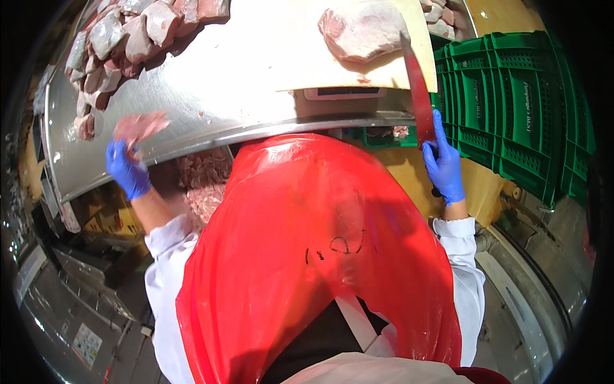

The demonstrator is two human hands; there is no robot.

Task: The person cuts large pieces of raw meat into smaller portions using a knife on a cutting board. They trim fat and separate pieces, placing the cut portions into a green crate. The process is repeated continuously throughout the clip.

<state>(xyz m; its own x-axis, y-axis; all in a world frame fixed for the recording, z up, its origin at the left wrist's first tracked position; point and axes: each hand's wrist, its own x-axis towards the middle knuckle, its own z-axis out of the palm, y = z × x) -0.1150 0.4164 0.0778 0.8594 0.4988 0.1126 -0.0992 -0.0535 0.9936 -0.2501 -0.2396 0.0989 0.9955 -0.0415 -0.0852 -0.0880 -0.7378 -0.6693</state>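
At the left, over the steel table's front edge, my gloved left hand (126, 170) is closed on a thin, ragged strip of pink meat (142, 126). My right hand (443, 165), in a blue glove too, grips a long knife (417, 86) past the right end of the table. The blade points away from me, and most of the handle is hidden in my palm. Close to the knife tip, a large pale slab of meat (364, 32) lies on the cream cutting board (307, 75).
Thick meat chunks (137, 40) are heaped at the far left of the steel table (214, 89). Below its front edge, meat trimmings (206, 178) fill a container. A green crate (505, 96) stands right of the board. Another green tray (377, 139) holds scraps under the edge.
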